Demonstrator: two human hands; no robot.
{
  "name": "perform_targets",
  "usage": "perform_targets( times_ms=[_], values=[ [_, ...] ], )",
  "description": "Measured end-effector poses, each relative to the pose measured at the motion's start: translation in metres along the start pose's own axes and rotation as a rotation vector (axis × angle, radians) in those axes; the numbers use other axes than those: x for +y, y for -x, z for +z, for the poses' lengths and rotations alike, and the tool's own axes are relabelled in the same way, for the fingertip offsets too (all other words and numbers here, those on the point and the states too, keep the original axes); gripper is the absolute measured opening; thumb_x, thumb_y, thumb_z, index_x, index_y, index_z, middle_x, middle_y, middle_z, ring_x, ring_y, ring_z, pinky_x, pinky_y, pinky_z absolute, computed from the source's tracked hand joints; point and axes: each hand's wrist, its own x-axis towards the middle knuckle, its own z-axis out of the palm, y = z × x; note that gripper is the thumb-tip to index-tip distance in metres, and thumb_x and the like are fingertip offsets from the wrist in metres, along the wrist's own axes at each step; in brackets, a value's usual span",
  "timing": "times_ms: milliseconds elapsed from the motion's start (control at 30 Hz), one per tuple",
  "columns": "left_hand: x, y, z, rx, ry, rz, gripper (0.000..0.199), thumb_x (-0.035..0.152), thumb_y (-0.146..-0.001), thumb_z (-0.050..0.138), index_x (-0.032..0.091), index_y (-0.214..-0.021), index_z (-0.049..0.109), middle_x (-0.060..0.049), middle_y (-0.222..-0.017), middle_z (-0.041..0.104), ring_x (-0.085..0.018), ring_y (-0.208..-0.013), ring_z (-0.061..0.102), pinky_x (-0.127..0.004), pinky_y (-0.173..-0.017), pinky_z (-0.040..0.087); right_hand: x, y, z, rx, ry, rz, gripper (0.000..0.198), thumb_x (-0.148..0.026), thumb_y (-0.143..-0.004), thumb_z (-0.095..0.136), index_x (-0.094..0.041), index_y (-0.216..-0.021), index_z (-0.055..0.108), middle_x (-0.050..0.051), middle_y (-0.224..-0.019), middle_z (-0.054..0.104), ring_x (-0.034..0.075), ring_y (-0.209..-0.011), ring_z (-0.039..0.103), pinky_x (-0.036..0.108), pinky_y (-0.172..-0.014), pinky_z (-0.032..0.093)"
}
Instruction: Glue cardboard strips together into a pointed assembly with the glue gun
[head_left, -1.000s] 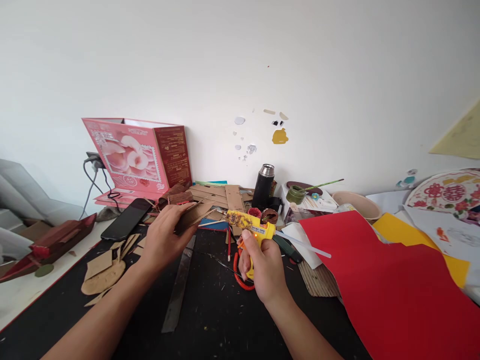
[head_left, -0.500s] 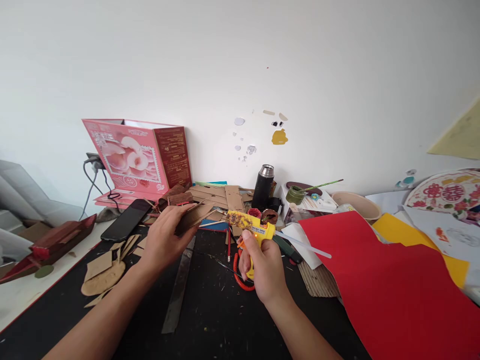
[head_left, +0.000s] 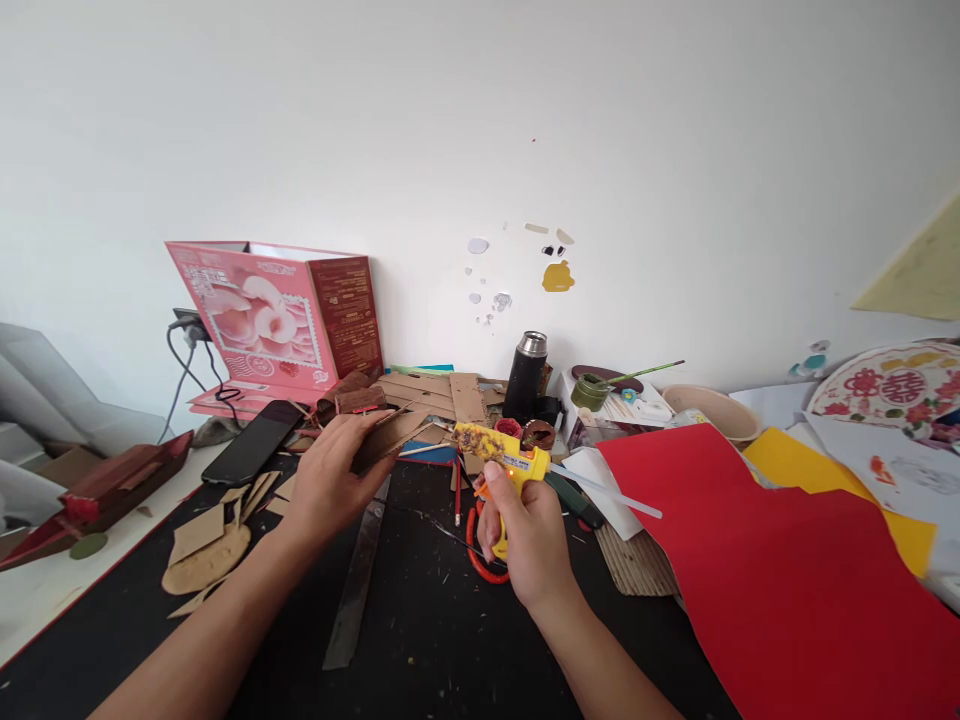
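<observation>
A yellow hot glue gun, its nozzle end crusted brown, is gripped by my right hand. A clear glue stick pokes out of its rear, and a small orange light glows on its side. The nozzle points left, close to the edge of a brown cardboard piece. My left hand is closed around that cardboard, with thumb below and fingers above; its far side is hidden behind the fingers. Whether the nozzle touches the cardboard I cannot tell. Below lie a metal ruler and red-handled scissors.
Cardboard scraps and a phone lie left, near a pink box. A black thermos and a green paint jar stand at the back. Red paper covers the right side. A red-brown cardboard boat sits far left.
Almost nothing differs. Both hands keep the same hold and place, and the view has tilted very slightly upward.
</observation>
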Motion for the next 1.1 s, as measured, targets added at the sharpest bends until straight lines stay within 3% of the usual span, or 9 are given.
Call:
perform_targets(
  times_ms=[367,633,833,967,1100],
  values=[
    [0.0,0.001,0.0,-0.017,-0.016,0.0,0.036,0.03,-0.103,0.065,0.025,-0.138,0.061,-0.01,-0.124,0.079,-0.03,-0.114,0.073,-0.042,-0.097,0.058,-0.002,0.0,0.002,0.013,-0.006,0.006,0.067,-0.085,-0.078,0.076,-0.022,-0.064,0.059,-0.007,-0.038,0.042,0.011,-0.032,0.044,0.023,-0.037,0.034],
    [0.002,0.0,-0.001,0.0,-0.006,-0.03,0.034,0.033,-0.103,0.065,0.024,-0.136,0.062,-0.01,-0.123,0.079,-0.03,-0.114,0.073,-0.042,-0.098,0.058,0.002,-0.001,-0.002,-0.007,-0.006,-0.025,0.067,-0.082,-0.085,0.073,-0.022,-0.06,0.055,-0.006,-0.041,0.043,0.01,-0.034,0.045,0.024,-0.039,0.035],
    [0.003,-0.002,-0.001,0.002,0.007,-0.042,0.034,0.032,-0.102,0.065,0.024,-0.135,0.063,-0.009,-0.124,0.079,-0.03,-0.114,0.073,-0.042,-0.099,0.058,0.008,-0.001,-0.004,-0.013,-0.008,-0.007,0.065,-0.082,-0.085,0.073,-0.021,-0.068,0.062,-0.006,-0.041,0.045,0.011,-0.035,0.046,0.024,-0.04,0.037],
    [0.002,-0.002,-0.001,0.007,0.0,-0.029,0.034,0.031,-0.102,0.066,0.023,-0.135,0.063,-0.01,-0.123,0.079,-0.03,-0.113,0.073,-0.042,-0.099,0.058,0.007,-0.001,-0.004,-0.046,0.02,0.002,0.067,-0.081,-0.089,0.071,-0.022,-0.061,0.057,-0.005,-0.04,0.045,0.011,-0.036,0.047,0.023,-0.041,0.037],
    [0.001,-0.001,0.0,0.003,-0.009,-0.015,0.034,0.031,-0.103,0.066,0.023,-0.136,0.062,-0.01,-0.123,0.078,-0.03,-0.113,0.073,-0.042,-0.098,0.058,0.003,-0.001,-0.001,-0.022,0.024,0.01,0.07,-0.087,-0.081,0.073,-0.022,-0.06,0.057,-0.006,-0.039,0.043,0.011,-0.034,0.045,0.024,-0.04,0.037]
  ],
)
